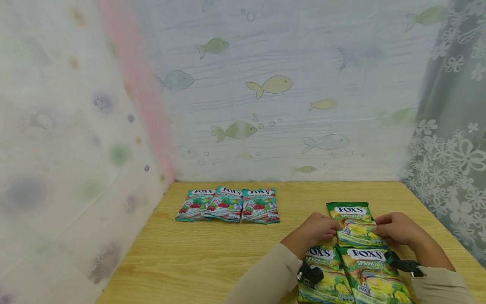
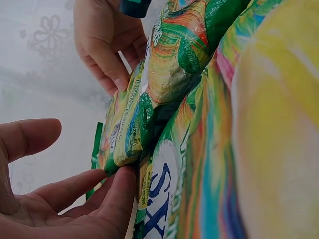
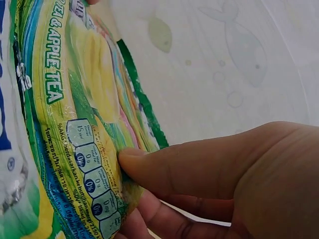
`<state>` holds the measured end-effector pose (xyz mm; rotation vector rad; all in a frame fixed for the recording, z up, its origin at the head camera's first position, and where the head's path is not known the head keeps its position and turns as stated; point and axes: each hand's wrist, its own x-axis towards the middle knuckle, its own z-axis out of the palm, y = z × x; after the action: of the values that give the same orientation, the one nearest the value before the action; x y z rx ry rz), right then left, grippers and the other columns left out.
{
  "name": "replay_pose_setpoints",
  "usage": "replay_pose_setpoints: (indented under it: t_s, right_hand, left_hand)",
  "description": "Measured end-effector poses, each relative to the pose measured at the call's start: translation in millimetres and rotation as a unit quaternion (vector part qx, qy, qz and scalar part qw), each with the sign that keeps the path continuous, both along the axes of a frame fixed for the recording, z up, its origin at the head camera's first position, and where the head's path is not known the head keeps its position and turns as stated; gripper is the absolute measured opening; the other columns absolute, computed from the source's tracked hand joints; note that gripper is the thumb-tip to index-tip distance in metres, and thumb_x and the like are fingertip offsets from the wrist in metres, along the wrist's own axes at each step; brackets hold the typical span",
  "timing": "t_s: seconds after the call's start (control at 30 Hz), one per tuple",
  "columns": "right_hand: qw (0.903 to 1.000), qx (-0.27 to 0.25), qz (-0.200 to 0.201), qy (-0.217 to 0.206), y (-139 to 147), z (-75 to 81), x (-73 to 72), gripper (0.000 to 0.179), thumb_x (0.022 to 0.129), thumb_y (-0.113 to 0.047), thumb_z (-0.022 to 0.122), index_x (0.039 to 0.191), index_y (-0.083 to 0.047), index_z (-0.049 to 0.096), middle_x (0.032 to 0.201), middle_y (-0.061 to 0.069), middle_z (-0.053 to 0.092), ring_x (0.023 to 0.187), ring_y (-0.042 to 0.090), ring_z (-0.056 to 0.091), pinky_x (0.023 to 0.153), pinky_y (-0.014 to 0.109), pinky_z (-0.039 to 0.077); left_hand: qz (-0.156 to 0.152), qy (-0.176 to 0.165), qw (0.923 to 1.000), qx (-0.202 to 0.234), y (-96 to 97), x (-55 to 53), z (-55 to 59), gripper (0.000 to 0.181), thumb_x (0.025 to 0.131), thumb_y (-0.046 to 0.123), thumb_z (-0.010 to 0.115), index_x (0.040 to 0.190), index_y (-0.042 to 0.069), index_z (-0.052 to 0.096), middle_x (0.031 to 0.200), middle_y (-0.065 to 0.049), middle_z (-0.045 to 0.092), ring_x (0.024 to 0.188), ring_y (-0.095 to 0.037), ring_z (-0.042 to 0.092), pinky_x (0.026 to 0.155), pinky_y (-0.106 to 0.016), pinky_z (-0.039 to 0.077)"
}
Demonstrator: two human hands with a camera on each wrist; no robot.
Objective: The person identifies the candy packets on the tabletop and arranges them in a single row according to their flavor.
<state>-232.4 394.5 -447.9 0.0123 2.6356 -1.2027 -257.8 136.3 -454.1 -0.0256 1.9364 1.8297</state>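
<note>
A green Fox's Spring Tea candy bag [image 1: 354,226] lies flat at the right of the table, between both hands. My right hand [image 1: 402,230] pinches its right edge, thumb [image 3: 164,167] on top and fingers beneath. At the bag's left edge is my left hand [image 1: 318,230]; in the left wrist view its fingers [image 2: 75,191] touch the bag's corner, with the thumb raised apart. Two more green candy bags lie side by side just nearer, the left one [image 1: 326,285] partly under the left wrist and the right one [image 1: 379,280] by the right wrist.
Three teal Fox's Mint Blossom candy bags lie in a row at the table's far left: a left one [image 1: 190,207], an overlapping middle one [image 1: 226,207] and a right one [image 1: 260,207]. Behind the wooden table [image 1: 212,257] hangs a fish-print curtain [image 1: 281,105].
</note>
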Motion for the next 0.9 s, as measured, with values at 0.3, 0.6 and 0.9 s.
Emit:
replay_pose_setpoints:
  t_s: [0.3,0.6,0.9]
  right_hand:
    - [0.9999,0.007,0.003,0.014,0,2.3,-1.9,0.062,0.103,-0.014,0.062,0.139,0.029,0.037,0.107,0.023,0.066,0.075,0.02,0.061,0.064,0.036,0.055]
    - [0.9997,0.013,-0.008,0.021,-1,3.4,-5.5,0.061,0.1,-0.015,0.066,0.138,0.026,0.042,0.12,0.036,0.06,0.093,0.024,0.069,0.076,0.042,0.062]
    - [0.9992,-0.001,-0.019,0.035,-7,10.9,-4.0,0.06,0.102,-0.016,0.065,0.14,0.023,0.041,0.122,0.034,0.059,0.095,0.024,0.069,0.076,0.041,0.063]
  left_hand:
    - [-0.01,0.033,0.9994,-0.009,-2.6,2.9,-0.7,0.021,0.082,0.003,0.085,0.101,0.005,0.077,0.105,-0.008,0.069,0.094,-0.025,0.07,0.086,-0.043,0.062]
    - [0.009,0.064,0.9978,0.014,-3.3,5.7,-5.8,0.027,0.082,-0.004,0.084,0.106,0.006,0.077,0.098,-0.004,0.068,0.091,-0.024,0.069,0.083,-0.044,0.061]
    - [0.013,0.088,0.996,0.008,-8.2,0.6,3.9,0.027,0.083,-0.002,0.083,0.107,0.008,0.079,0.097,0.001,0.069,0.092,-0.021,0.068,0.086,-0.045,0.061]
